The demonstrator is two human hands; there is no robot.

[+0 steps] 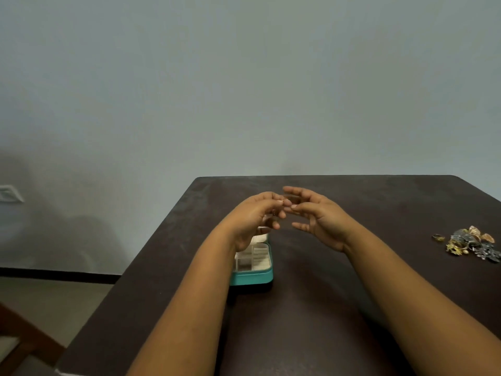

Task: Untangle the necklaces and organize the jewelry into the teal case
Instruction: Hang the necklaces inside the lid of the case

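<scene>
Both hands are raised above the desk, fingertips meeting in the air over its middle. The left hand (257, 213) has its fingers curled inward, thumb and forefinger pressed together on something small and gold-toned at their tips; it is too tiny and blurred to say whether it is a ring, a clasp or a bit of chain. The right hand (318, 215) faces it with fingers spread and loosely bent, its forefinger and thumb reaching to the same spot and touching the left fingertips; whether it actually has hold of the small piece cannot be told. Both forearms are bare and stretch in from the near edge.

Directly below the left hand and wrist lies the small rectangular teal case (253, 270), open, showing a cream-lined interior split into several compartments; the wrist hides its far part. What lies in the compartments is not clear.

Well apart, near the right edge of the dark brown desk (352, 308), sits a tangled heap of jewellery (471, 245) in silver, gold and dark metal, with some shell-like orange-brown pieces on top. Just beside the heap, to its left, lies a single gold-coloured ring (438, 237).

Behind the desk rises a plain pale grey-blue wall (244, 77).
</scene>
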